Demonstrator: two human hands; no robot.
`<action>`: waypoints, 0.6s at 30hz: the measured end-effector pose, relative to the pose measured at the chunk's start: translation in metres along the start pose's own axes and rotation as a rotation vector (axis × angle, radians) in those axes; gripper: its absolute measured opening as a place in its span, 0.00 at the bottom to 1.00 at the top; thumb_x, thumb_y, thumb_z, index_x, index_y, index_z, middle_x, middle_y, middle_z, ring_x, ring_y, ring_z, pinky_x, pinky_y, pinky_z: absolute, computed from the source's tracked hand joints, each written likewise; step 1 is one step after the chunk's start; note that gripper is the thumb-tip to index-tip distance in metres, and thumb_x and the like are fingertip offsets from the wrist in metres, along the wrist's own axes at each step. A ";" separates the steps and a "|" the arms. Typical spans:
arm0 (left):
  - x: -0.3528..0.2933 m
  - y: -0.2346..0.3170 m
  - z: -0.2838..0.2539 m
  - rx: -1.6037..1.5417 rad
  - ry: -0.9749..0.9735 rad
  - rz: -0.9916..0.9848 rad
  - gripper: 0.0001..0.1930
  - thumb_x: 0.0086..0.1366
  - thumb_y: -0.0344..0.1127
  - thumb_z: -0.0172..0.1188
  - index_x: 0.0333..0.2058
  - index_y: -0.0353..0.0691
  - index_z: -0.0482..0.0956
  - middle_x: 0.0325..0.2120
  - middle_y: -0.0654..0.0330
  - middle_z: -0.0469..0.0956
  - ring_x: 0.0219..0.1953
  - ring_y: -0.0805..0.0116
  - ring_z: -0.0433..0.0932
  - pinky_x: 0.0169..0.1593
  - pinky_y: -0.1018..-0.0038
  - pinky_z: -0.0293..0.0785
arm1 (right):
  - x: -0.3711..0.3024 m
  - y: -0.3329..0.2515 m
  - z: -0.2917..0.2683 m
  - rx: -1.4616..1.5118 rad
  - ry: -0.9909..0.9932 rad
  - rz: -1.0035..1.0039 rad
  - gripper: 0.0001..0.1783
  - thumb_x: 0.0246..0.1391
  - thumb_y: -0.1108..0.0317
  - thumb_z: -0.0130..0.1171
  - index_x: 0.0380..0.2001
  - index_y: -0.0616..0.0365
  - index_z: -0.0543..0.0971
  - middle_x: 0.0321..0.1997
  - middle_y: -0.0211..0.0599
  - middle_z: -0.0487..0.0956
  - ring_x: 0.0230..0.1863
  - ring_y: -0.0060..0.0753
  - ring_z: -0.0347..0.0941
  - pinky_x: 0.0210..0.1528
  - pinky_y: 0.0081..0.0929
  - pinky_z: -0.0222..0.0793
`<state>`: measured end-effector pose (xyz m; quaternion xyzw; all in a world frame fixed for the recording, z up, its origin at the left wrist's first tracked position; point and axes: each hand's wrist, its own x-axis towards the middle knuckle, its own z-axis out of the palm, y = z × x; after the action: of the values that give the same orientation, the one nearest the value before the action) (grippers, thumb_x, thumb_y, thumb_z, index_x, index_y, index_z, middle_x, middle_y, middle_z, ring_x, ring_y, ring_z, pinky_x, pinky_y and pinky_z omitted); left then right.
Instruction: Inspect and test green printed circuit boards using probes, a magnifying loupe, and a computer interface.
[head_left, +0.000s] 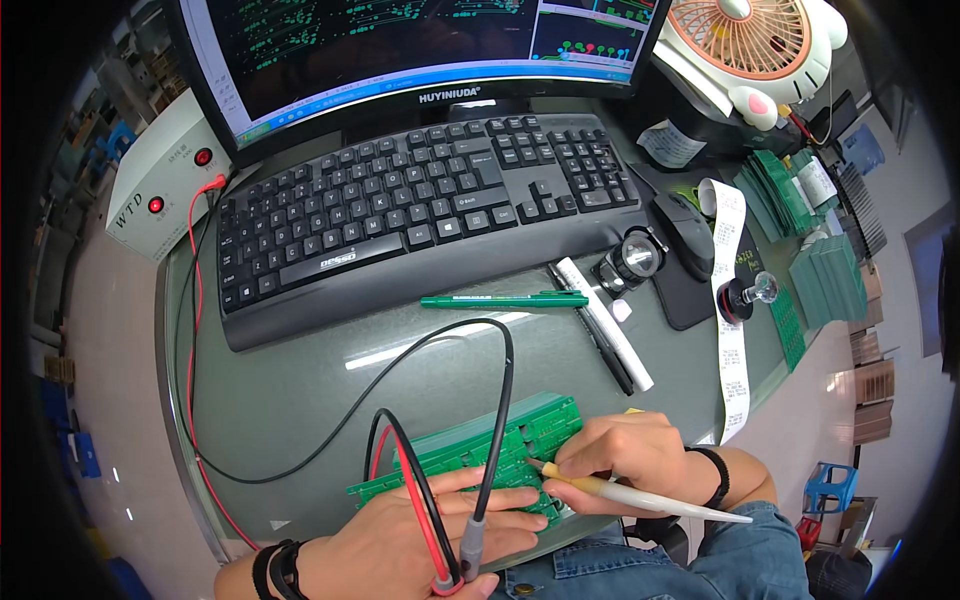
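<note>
The green circuit boards point(548, 432) lay in a small stack at the near edge of the counter point(300, 385), right in front of the person. The right hand point(620, 455) had a narrow grip, its fingers closed around a white pen-like tool point(680, 505). The tip pointed down at the top board, touching it or very close. The left hand point(400, 540) lay over the boards with its fingers spread out. A red wire point(415, 505) and a grey probe end point(472, 545) met near its thumb, but from where I stood I couldn't tell if that grip was tight on them or they were just tucked there.

I think the job was partway along. The boards were set out and the tool was right at the top one, so that board didn't look finished. The big screen point(380, 40) was lit with green dots and lines. More green boards point(828, 280) stood stacked at the right side, well apart from the hands, but nothing showed which were done and which were left.
</note>
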<state>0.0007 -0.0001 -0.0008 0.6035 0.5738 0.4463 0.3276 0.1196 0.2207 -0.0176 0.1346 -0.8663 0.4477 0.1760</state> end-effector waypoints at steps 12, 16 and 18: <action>0.000 -0.001 0.001 -0.001 0.005 0.004 0.19 0.55 0.36 0.50 0.45 0.38 0.78 0.47 0.57 0.79 0.57 0.57 0.73 0.64 0.54 0.58 | 0.001 0.004 0.007 -0.037 0.015 -0.058 0.14 0.43 0.75 0.69 0.23 0.58 0.71 0.19 0.33 0.73 0.18 0.31 0.72 0.18 0.24 0.66; 0.000 0.000 0.000 -0.010 0.010 0.002 0.19 0.55 0.36 0.51 0.45 0.38 0.79 0.47 0.56 0.79 0.57 0.57 0.73 0.64 0.54 0.58 | 0.002 0.004 0.007 -0.050 0.014 -0.058 0.14 0.43 0.75 0.69 0.21 0.57 0.70 0.18 0.33 0.72 0.18 0.31 0.71 0.18 0.25 0.65; 0.000 -0.001 0.001 -0.012 0.013 0.004 0.19 0.55 0.36 0.51 0.45 0.38 0.79 0.47 0.56 0.79 0.57 0.57 0.73 0.64 0.54 0.59 | 0.001 0.004 0.007 -0.052 0.011 -0.058 0.14 0.43 0.75 0.69 0.21 0.57 0.70 0.18 0.33 0.72 0.18 0.31 0.71 0.17 0.24 0.65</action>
<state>0.0010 -0.0002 -0.0015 0.5998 0.5719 0.4546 0.3264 0.1157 0.2174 -0.0236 0.1525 -0.8724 0.4205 0.1973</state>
